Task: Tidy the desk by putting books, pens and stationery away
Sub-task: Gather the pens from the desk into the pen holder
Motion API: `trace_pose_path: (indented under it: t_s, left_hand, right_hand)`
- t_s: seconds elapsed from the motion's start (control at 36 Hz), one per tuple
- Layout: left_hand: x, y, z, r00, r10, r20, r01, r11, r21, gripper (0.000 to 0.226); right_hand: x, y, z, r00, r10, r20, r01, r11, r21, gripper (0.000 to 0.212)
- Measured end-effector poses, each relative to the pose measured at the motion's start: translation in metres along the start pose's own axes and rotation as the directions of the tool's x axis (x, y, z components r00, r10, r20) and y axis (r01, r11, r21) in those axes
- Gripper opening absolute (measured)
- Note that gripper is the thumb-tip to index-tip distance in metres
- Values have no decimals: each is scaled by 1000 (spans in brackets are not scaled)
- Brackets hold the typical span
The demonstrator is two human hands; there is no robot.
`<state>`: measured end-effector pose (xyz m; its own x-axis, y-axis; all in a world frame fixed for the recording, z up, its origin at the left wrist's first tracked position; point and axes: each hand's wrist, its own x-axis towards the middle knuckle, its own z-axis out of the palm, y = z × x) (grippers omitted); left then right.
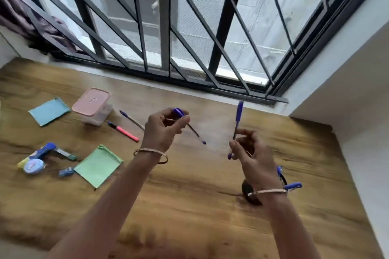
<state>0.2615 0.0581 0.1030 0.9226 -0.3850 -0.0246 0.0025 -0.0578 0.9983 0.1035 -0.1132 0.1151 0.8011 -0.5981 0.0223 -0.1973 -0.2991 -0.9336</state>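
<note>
Purple pens point(194, 130) point(238, 118): two held, left hand point(162, 130) one, right hand point(252, 153) one.

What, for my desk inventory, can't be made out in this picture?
Head view only:
- Black holder: mostly hidden behind the right hand's wrist; its contents are unclear.
- Pink-lidded box: lid lettering too small and blurred.
- Blue stationery cluster at the left: motion blur hides what each piece is.
- Pen in the left hand: fingers cover its middle.

Box point(91, 105) behind highlighter point(123, 131) (pen point(132, 120) beside)
</note>
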Motion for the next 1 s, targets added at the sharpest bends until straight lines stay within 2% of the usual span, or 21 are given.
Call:
trace_pose_path:
  t_s: [0.08, 0.14, 0.22, 0.33, 0.53, 0.67, 0.78, 0.89, 1.0]
  left_hand:
    - [-17, 10, 40, 986, 3, 164, 1, 1000, -22, 15]
    - [-28, 15, 67, 965, 18, 263, -10, 1000, -29, 14]
    - [-43, 17, 99, 935, 80, 345, -96, 995, 31, 12]
    - [-63, 15, 132, 913, 139, 385, -200, 972, 125, 12]
    - [-82, 7, 165, 880, 199, 432, -335, 904, 265, 14]
    - [-87, -8, 172, 888, 228, 400, -387, 841, 379, 28]
    - [-90, -11, 168, 921, 246, 302, -356, 848, 393, 32]
    - [-91, -13, 158, 943, 256, 215, -323, 863, 388, 21]
    - [-91, -16, 140, 965, 220, 140, -259, 875, 409, 12]
  right_hand:
    - [-13, -11, -44, 995, 38, -90, -25, 991, 134, 30]
    - [-19, -8, -72, 986, 58, -154, -41, 993, 114, 22]
    - [-24, 12, -106, 971, 70, -227, -89, 993, -74, 12]
    - [-35, 28, -130, 964, 14, -267, -118, 918, -380, 11]
    - [-42, 45, -128, 983, -61, -172, -53, 806, -590, 14]
    - [-42, 64, -120, 981, -114, -155, -35, 687, -726, 17]
    - [-44, 69, -117, 991, -35, -129, -79, 626, -776, 19]
    - [-46, 73, -118, 988, -55, -147, -78, 638, -766, 18]
    - [-44, 69, -119, 955, -184, -232, -32, 712, -701, 7]
